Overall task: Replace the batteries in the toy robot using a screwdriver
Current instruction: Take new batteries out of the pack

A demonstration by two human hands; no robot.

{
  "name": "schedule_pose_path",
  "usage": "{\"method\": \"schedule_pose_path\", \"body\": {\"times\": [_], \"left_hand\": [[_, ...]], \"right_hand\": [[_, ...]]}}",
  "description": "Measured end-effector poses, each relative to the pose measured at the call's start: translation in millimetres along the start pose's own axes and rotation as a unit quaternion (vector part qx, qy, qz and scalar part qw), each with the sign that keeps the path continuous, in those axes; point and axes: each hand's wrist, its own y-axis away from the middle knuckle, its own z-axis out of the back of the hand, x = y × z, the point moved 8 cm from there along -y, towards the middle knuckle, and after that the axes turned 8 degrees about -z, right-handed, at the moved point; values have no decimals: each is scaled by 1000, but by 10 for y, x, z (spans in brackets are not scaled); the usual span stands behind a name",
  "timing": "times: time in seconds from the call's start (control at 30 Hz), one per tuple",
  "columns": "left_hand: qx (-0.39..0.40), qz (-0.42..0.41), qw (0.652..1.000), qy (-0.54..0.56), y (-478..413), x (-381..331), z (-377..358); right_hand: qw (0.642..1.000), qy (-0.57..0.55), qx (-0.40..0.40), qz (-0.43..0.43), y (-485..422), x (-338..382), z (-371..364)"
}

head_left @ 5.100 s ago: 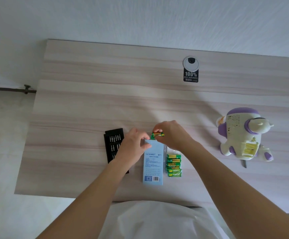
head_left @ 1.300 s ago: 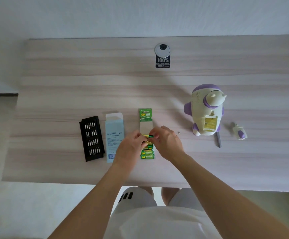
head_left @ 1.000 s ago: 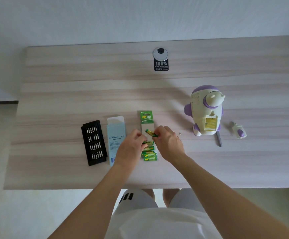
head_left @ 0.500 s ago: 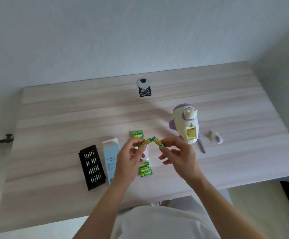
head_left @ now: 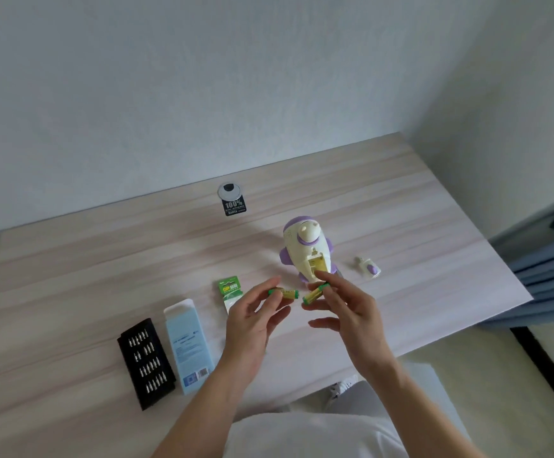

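Left hand pinches one battery; right hand pinches the other battery.
Light, stiff, slick cylinders: you'll want fingertips mid-body, ends clear, for the robot.

We are holding one battery in our left hand and another battery in our right hand, above the table, near the toy robot.
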Motion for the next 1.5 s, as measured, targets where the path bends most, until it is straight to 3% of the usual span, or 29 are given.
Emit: {"method": "schedule_pose_path", "body": {"times": [0.33,0.67,0.93,1.23,1.5], "left_hand": [[-77,-4,997,18,22,209,-447],[-141,-49,989,-8,1,308,-907],[-140,-77,986,-52,15,293,-901],[-119,-49,992,-13,-31,260,-730],[-63,-35,997,-28,-94,191,-745]], "right_hand": [[999,-34,31,-11,-285,187,593],[990,89,104,-15,-737,278,960],[980,116,160,5,-768,342,822],[981,128,142,19,-790,401,698],[980,54,184,-56,-792,324,641]]}}
